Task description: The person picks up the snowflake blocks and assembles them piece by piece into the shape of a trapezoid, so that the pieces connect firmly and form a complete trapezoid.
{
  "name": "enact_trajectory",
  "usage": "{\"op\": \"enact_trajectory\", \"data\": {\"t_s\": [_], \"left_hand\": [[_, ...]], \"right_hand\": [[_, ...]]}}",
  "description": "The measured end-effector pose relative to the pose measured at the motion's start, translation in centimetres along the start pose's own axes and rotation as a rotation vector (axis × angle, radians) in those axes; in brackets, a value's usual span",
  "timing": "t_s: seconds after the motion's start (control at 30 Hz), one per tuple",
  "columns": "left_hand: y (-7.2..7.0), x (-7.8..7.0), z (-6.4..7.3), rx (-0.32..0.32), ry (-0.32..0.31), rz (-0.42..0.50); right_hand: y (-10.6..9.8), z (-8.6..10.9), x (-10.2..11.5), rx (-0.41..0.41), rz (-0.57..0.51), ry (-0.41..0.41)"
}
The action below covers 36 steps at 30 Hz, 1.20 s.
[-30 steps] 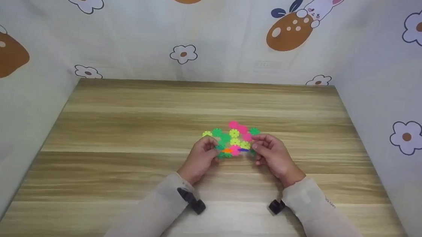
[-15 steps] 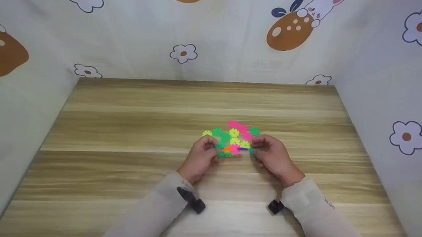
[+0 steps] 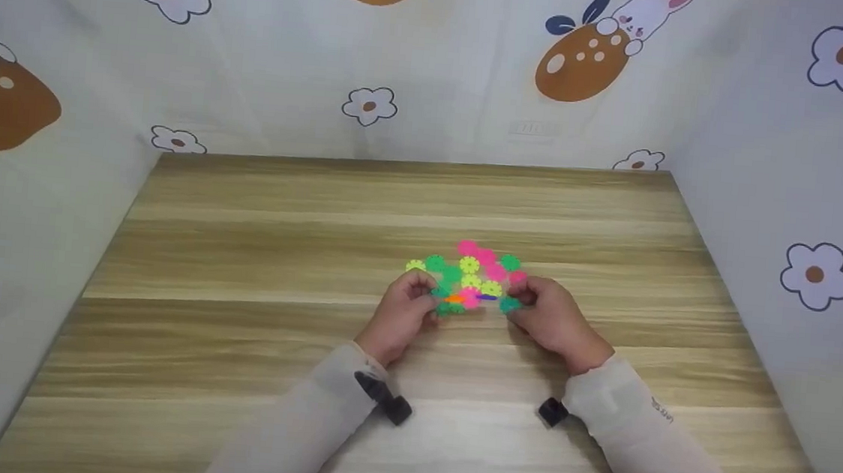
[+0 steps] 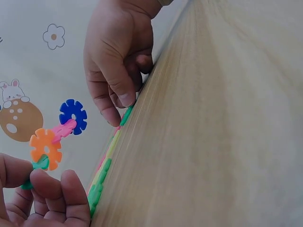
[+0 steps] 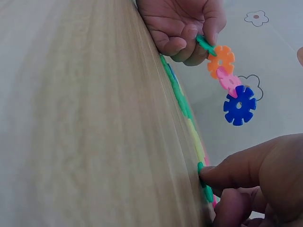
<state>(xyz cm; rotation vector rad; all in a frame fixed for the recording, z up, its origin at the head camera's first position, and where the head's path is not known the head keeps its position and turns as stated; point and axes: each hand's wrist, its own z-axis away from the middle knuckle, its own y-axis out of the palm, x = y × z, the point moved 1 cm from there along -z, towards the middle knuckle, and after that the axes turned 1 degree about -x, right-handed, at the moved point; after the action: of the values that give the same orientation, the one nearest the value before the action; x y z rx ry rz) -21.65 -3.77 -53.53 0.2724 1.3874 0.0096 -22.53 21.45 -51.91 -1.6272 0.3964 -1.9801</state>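
My left hand (image 3: 399,314) pinches the green end of a short chain of plastic snowflake discs above the table. From that green disc (image 5: 205,44) follow an orange disc (image 5: 221,61), a pink disc (image 5: 229,82) and a blue disc (image 5: 239,106), slotted together. My right hand (image 3: 554,318) is low at the table, its thumb and finger pinching a loose green snowflake disc (image 3: 509,305). Beside its index finger lies a pink disc (image 3: 517,277), partly covered. Between the hands, several yellow, green and pink discs lie loose, among them a yellow disc (image 3: 469,265).
The wood-grain table (image 3: 268,375) reaches back to a patterned cloth wall (image 3: 277,67), with more cloth at both sides. Black wrist cameras are strapped on both sleeves, the left camera (image 3: 397,410) and the right camera (image 3: 552,412).
My right thumb and index finger have come down and closed together at the green disc, which has shifted slightly right. The pink disc by the finger now shows. The left hand keeps still with the chain.
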Motion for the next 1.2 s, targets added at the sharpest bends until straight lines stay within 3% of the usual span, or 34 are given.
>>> {"op": "enact_trajectory", "data": {"t_s": [0.13,0.23,0.5,0.67,0.83,1.2], "left_hand": [[0.1,0.0,0.0,-0.013,-0.007,-0.008],[0.1,0.0,0.0,-0.019,-0.012,-0.016],[0.0,0.1,-0.1,-0.007,0.003,-0.021],[0.0,0.1,-0.1,0.012,0.020,-0.020],[0.0,0.0,-0.1,0.009,0.014,-0.017],[-0.1,0.2,-0.1,0.032,0.026,-0.046]], "right_hand": [[-0.1,0.0,-0.1,0.006,0.062,-0.024],[0.1,0.0,-0.3,0.011,0.011,-0.054],[0.5,-0.5,-1.0,0.030,-0.466,-0.062],[0.6,-0.6,-1.1,0.059,-0.638,-0.057],[0.6,-0.6,-1.1,0.083,-0.692,-0.057],[0.8,-0.5,-1.1,0.104,-0.692,-0.083]]}}
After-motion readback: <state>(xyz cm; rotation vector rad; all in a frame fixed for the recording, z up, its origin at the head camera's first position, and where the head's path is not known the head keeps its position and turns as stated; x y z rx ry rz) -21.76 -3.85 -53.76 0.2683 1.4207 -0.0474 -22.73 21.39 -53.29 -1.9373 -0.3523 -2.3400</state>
